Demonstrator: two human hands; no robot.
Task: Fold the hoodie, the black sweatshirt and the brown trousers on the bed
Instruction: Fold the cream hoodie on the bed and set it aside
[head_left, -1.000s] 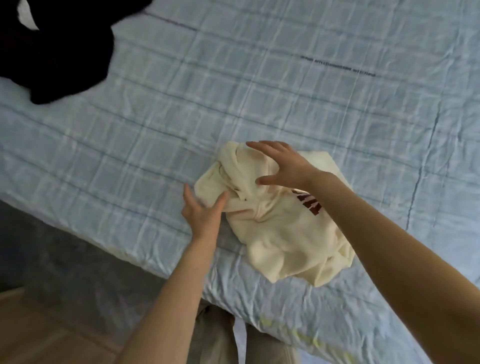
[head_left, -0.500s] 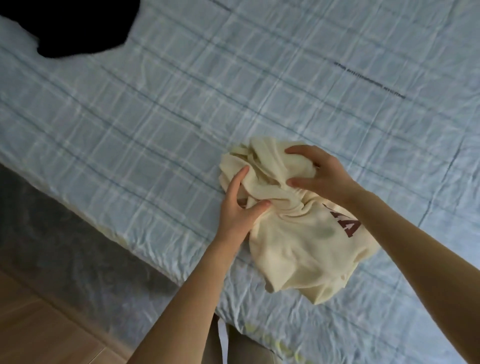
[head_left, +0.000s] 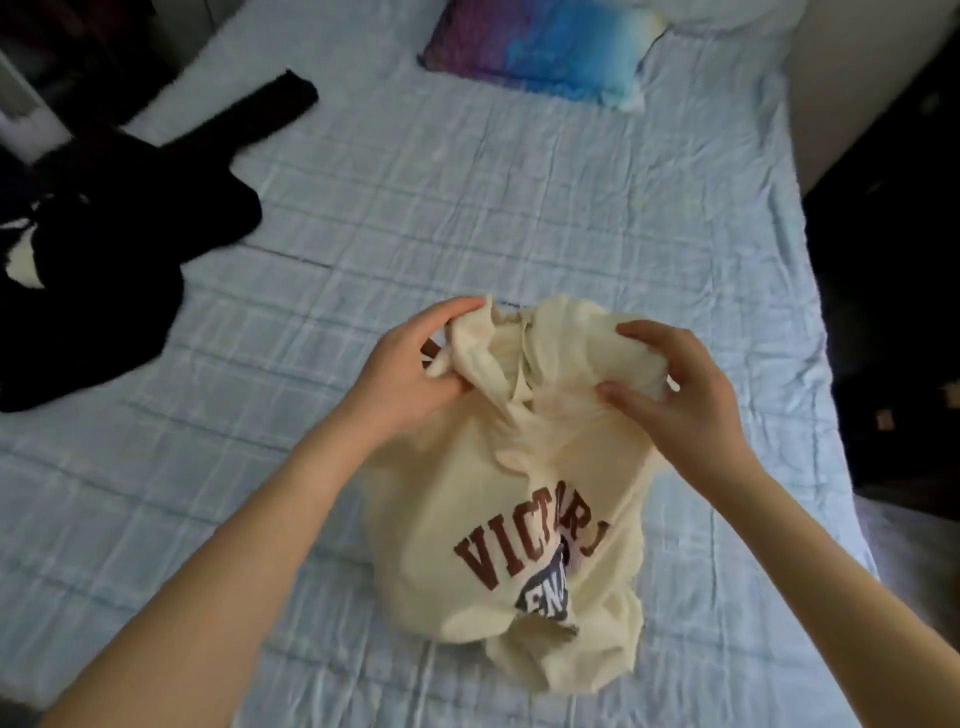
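Observation:
A cream hoodie (head_left: 498, 525) with dark red lettering hangs bunched in front of me above the bed (head_left: 467, 208). My left hand (head_left: 410, 374) grips its upper left part, fingers curled round the cloth. On the other side my right hand (head_left: 670, 395) pinches the upper right part. The black sweatshirt (head_left: 104, 260) lies spread at the bed's left side, one sleeve reaching toward the far end. No brown trousers show in this view.
A purple and blue pillow (head_left: 540, 47) lies at the head of the bed. The light blue checked sheet covers the whole bed. Dark furniture (head_left: 893, 260) stands along the right side.
Both hands have taken hold of the hoodie and lifted it off the sheet, so its lettered front now hangs toward me. The view has tilted up to show the far end of the bed.

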